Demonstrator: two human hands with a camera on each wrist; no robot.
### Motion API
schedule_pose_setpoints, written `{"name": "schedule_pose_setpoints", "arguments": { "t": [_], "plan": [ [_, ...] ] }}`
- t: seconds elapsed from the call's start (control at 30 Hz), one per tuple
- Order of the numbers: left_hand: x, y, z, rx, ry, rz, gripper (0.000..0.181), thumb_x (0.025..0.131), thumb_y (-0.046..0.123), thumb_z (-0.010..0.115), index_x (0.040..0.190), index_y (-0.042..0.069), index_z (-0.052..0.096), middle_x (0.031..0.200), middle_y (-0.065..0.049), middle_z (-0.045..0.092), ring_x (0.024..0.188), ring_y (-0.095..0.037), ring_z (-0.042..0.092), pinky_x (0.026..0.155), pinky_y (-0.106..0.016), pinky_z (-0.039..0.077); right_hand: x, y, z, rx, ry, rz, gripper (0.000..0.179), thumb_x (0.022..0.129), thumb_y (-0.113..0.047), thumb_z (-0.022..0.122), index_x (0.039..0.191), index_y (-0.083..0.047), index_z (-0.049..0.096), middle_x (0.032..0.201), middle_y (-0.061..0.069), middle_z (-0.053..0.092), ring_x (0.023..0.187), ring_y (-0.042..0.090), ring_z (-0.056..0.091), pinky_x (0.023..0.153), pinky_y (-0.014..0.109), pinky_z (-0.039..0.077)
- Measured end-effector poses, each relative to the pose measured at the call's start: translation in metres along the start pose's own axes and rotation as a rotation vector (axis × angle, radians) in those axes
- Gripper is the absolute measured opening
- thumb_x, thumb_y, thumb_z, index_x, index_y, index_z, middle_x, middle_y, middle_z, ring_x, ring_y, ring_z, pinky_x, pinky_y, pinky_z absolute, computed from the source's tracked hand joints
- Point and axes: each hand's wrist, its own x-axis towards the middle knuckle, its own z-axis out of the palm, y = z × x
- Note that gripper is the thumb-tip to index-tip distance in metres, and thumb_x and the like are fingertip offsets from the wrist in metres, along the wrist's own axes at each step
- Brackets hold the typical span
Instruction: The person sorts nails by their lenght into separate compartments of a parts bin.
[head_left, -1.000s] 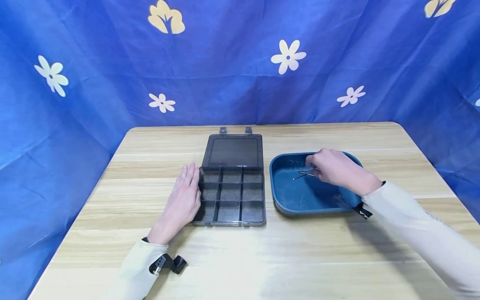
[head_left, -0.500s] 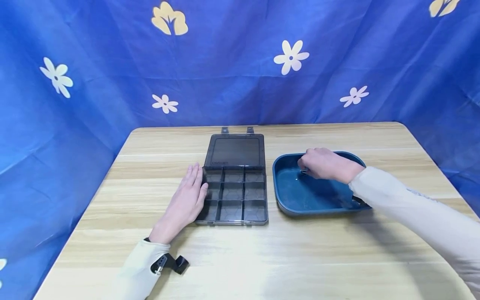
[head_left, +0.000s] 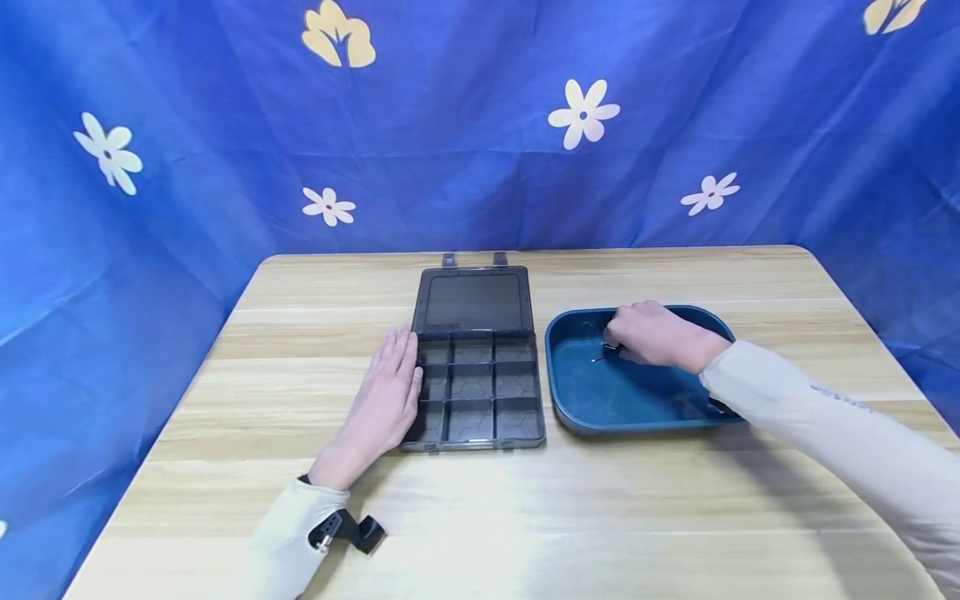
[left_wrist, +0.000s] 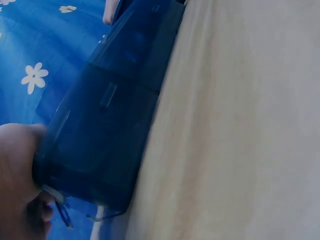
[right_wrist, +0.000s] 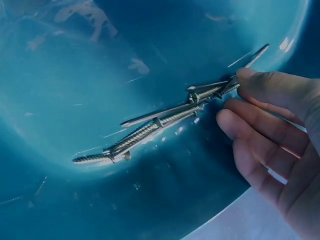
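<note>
left grip [head_left: 379, 395] lies straight-fingered, right grip [head_left: 651, 334] curled.

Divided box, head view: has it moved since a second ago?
Yes. The near end of the divided box has shifted rightward, narrowing its gap to the blue tray, which has stayed put.

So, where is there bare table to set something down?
Bare: the table nearer than the organizer and blue tray, between the sleeves; also left of the left hand. Crowded: the narrow gap between those containers, and the tray's far part, around the right hand and screws.
</note>
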Motion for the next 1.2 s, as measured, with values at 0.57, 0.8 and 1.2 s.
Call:
{"name": "schedule_pose_setpoints", "arguments": {
  "t": [0.57,0.8,1.2],
  "plan": [
    [0.006,-0.003,-0.003,0.017,-0.059,0.045,0.057,0.106,0.026,0.03,0.145,-0.015,0.025,0.154,-0.029,0.019,0.144,-0.041,0.014,0.117,-0.051,0.015,-0.014,0.02,0.009,0.022,-0.032,0.078,0.024,0.08,0.007,0.068,0.068,-0.013,0.061,0.061,-0.007,0.05,0.052,0.011,0.042,0.051,0.028,0.04],
    [0.01,-0.008,-0.004,0.01,-0.077,0.04,0.057,0.106,0.026,0.03,0.145,-0.016,0.024,0.155,-0.029,0.017,0.144,-0.042,0.014,0.116,-0.052,0.014,-0.015,0.026,0.011,0.017,-0.011,0.041,0.028,0.077,0.012,0.063,0.066,-0.014,0.059,0.061,-0.007,0.045,0.052,0.012,0.037,0.051,0.027,0.038],
    [0.012,-0.011,-0.004,-0.005,-0.087,0.036,0.058,0.107,0.029,0.029,0.146,-0.014,0.023,0.155,-0.028,0.017,0.145,-0.04,0.011,0.117,-0.052,0.014,-0.017,0.031,0.01,-0.019,0.002,-0.042,0.034,0.077,0.012,0.058,0.062,-0.017,0.051,0.058,-0.011,0.034,0.05,0.008,0.035,0.049,0.024,0.032]
  ]
}}
